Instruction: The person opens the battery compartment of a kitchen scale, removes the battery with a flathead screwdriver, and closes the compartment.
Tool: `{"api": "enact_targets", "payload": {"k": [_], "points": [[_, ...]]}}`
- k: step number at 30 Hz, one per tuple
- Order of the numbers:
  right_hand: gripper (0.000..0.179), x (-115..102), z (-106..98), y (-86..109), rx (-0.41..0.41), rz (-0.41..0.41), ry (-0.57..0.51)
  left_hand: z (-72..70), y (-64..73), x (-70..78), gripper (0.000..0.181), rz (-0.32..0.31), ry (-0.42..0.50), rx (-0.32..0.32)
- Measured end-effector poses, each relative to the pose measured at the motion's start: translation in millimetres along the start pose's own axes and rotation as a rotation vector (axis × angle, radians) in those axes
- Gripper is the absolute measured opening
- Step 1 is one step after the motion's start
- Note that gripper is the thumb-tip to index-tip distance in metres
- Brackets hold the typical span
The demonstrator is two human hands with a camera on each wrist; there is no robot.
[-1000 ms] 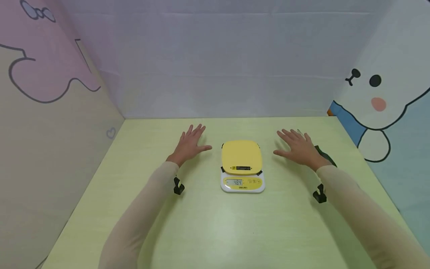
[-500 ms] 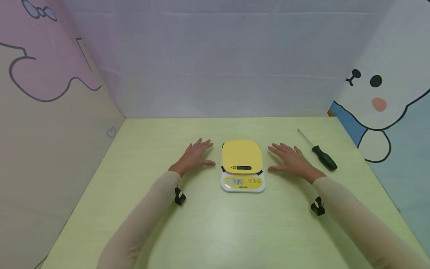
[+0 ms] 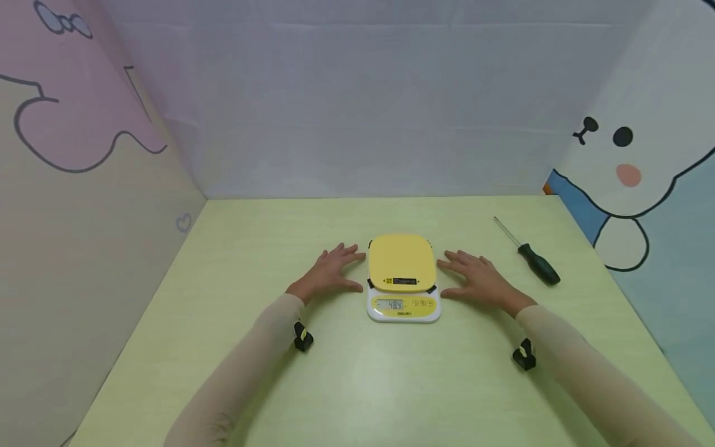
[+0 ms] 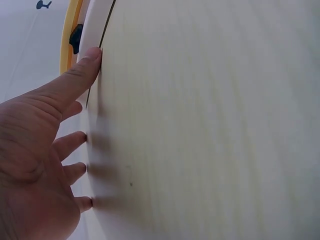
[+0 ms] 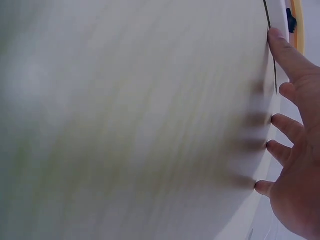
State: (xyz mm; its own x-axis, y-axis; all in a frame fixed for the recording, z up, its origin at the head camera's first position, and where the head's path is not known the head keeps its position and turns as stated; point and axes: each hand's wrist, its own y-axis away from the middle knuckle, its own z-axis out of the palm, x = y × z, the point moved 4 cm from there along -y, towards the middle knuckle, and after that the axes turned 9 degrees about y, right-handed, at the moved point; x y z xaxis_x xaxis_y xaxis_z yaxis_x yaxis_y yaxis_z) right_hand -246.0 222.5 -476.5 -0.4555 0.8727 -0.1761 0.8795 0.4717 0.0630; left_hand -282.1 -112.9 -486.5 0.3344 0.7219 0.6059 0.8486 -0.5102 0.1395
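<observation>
Scale [image 3: 402, 262]: probably light, stiff; take by sides. Left grip [image 3: 331, 271], right grip [image 3: 478, 280] flank scale, fingers spread, clasping nothing.

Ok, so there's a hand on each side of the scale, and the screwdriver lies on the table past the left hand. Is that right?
Not quite: the head view shows the screwdriver past the right hand, not the left hand. It does lie on the table, and there is a hand on each side of the scale.

Soft, diffuse light; pale glare on tabletop [image 3: 380, 379]; soft-edged shadows; wrist views hazy.
</observation>
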Motion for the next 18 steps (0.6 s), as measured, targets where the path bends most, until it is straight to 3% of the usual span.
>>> {"api": "enact_targets", "payload": {"k": [18], "points": [[0.075,-4.8,1.9,1.8,0.019,0.001,-0.002,6.3,-1.3,7.6,0.087,-0.038,-0.027,0.034]]}}
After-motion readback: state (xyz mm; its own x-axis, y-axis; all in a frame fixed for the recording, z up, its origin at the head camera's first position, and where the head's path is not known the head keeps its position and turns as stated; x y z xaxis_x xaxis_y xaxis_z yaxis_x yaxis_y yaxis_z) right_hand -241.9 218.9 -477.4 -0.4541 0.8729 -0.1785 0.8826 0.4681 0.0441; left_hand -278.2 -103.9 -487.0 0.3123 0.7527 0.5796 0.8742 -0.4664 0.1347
